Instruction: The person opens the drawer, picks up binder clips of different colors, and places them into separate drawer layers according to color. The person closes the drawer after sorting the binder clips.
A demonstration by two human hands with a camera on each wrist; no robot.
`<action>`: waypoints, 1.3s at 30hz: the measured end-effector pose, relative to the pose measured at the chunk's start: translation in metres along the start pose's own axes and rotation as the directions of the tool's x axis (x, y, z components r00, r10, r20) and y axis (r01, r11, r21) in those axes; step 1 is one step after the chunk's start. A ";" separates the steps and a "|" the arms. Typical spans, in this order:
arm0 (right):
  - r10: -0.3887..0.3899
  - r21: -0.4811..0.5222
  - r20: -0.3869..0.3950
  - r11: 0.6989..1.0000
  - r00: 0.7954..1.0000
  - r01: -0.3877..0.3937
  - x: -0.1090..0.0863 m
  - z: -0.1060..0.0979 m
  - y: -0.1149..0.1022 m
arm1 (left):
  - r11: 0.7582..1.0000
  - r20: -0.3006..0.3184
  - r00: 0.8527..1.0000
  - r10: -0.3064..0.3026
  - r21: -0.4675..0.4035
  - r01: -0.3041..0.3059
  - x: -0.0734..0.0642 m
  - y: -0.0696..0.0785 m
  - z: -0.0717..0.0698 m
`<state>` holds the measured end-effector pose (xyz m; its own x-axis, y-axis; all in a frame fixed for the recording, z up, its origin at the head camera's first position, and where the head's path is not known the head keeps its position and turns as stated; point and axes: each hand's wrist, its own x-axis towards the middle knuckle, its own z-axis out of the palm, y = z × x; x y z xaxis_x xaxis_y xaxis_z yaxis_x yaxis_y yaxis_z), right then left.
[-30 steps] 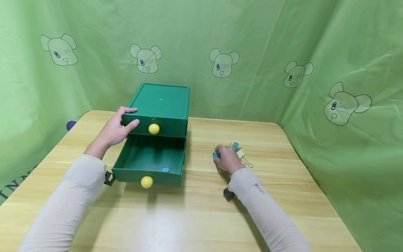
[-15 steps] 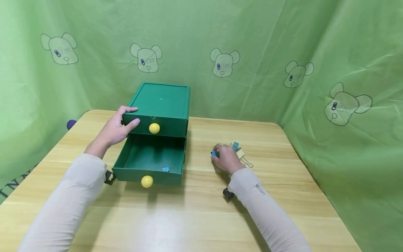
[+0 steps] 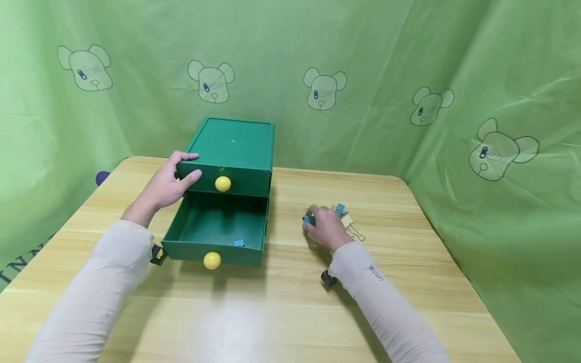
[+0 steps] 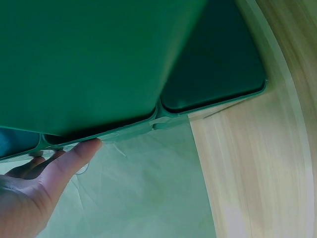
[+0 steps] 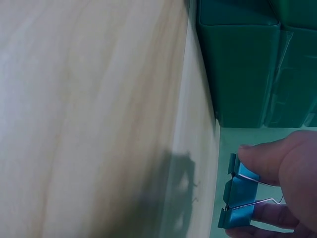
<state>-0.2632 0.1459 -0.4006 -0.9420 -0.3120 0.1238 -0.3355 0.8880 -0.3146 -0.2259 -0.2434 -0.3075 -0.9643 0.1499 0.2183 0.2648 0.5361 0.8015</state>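
Right hand [image 3: 328, 228] has three clips [image 5: 240, 192] pinched in a row between thumb and fingers; ease off and the middle one probably drops. Left hand [image 3: 164, 185] grips the box [image 3: 236, 142], open drawer [image 3: 247, 257] below its fingers.

Both arms I have on the head feed wear long sleeves in a pale grey-beige, the left sleeve [image 3: 93, 287] creased in fine folds along the forearm, the right sleeve [image 3: 386, 302] wrinkled more lightly. Each ends at the wrist in a cuff of the same cloth. By the right cuff [image 3: 347, 259] I make out a dark scrawl of lettering [image 3: 376, 273], too small for me to read. A small black fitting [image 3: 156, 259] juts out beside the left cuff [image 3: 131, 232], showing a yellowish patch, and a rounder black piece [image 3: 328, 279] beside the right one
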 end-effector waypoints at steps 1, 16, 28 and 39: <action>0.001 0.000 0.001 1.000 1.000 -0.001 0.000 0.000 0.000 | 1.000 -0.002 1.000 -0.004 0.000 0.004 0.000 0.000 0.000; 0.003 0.024 0.008 1.000 1.000 -0.004 -0.002 -0.001 -0.004 | 1.000 -0.007 1.000 -0.002 0.003 0.002 0.000 0.000 0.000; -0.008 0.006 0.007 1.000 1.000 0.008 -0.004 -0.003 -0.010 | 1.000 -0.013 1.000 0.010 0.001 -0.010 0.001 -0.001 0.001; -0.031 0.011 -0.014 0.999 0.999 0.031 -0.007 -0.007 -0.018 | 1.000 -0.005 1.000 0.006 -0.004 -0.006 -0.001 0.000 0.001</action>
<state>-0.2510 0.1346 -0.3892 -0.9310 -0.3340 0.1470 -0.3643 0.8742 -0.3210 -0.2253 -0.2427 -0.3079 -0.9628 0.1489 0.2256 0.2703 0.5323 0.8022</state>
